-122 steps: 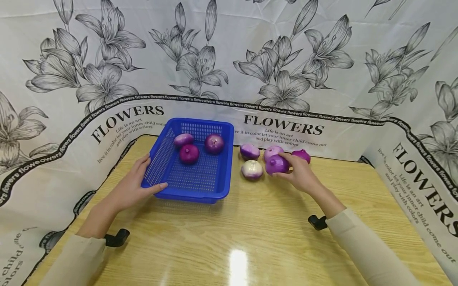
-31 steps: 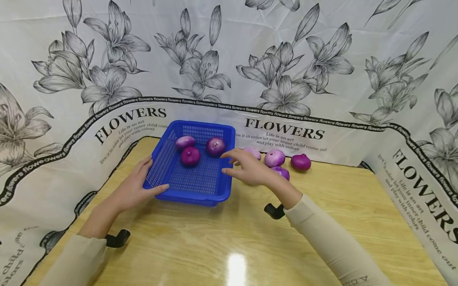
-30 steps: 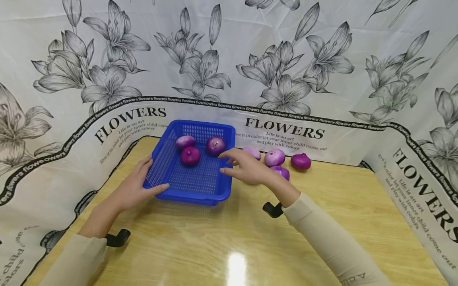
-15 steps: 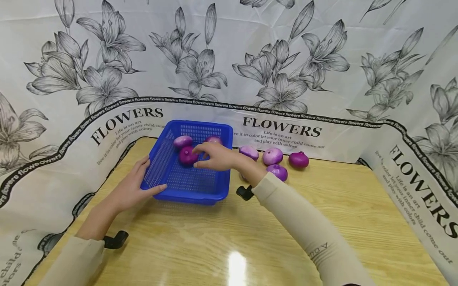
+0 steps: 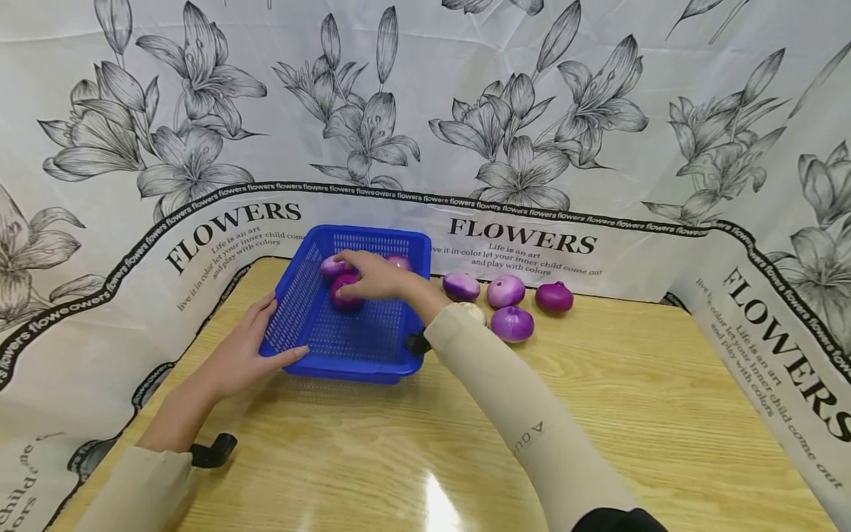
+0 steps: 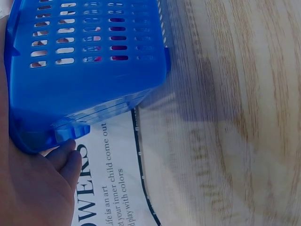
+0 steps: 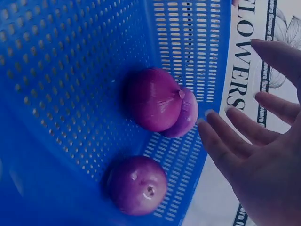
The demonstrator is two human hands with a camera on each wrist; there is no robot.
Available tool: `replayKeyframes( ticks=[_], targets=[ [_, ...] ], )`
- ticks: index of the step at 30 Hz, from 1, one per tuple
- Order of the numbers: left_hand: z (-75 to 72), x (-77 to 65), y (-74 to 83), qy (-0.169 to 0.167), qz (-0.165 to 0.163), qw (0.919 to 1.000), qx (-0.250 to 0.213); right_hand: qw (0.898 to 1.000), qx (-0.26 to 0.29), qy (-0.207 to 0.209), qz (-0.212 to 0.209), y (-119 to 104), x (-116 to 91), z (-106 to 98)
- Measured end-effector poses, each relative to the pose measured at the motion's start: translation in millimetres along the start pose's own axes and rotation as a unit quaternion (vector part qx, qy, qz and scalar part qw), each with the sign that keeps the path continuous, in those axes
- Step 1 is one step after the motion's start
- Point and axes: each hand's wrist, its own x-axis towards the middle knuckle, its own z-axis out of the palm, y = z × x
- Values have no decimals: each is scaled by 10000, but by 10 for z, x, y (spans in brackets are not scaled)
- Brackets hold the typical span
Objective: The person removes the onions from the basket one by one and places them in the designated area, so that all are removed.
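Observation:
My left hand (image 5: 241,356) grips the near left corner of a blue plastic basket (image 5: 359,367), thumb over the rim and fingers along the side. My right hand (image 5: 379,278) reaches in from the right, above a magenta onion (image 5: 346,299). In the right wrist view its fingers (image 7: 221,146) are spread and apart from the onions, with nothing held. Behind the magenta onion lies a purple-and-white onion (image 7: 189,115). A round dark purple onion (image 7: 137,186) sits farther right in the basket, partly hidden by the right hand in the head view.
Right of the basket, on the wooden table (image 5: 631,399), lie a purple-and-white onion (image 5: 461,287), a pale purple onion (image 5: 505,291), a magenta onion (image 5: 555,298), a purple onion (image 5: 513,325) and a whitish onion (image 5: 473,311) partly behind the right sleeve. A flower-printed cloth (image 5: 425,155) hangs behind.
At first my right hand held the purple onion among those on the table. That onion now lies there released, and the emptied hand has moved left over the basket. My left hand stays put.

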Motion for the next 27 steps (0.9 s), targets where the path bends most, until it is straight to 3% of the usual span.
replayKeyframes(
  ticks=[8, 16, 27],
  targets=[
    [7, -5, 15, 6, -37, 10000, 6, 9990, -46, 65, 445, 90, 181, 121],
    [25, 14, 7, -6, -18, 10000, 65, 9930, -157, -395, 1099, 173, 261, 358],
    [16, 10, -4, -9, -73, 10000, 1, 9920, -486, -487, 1055, 162, 326, 494]
  ],
)
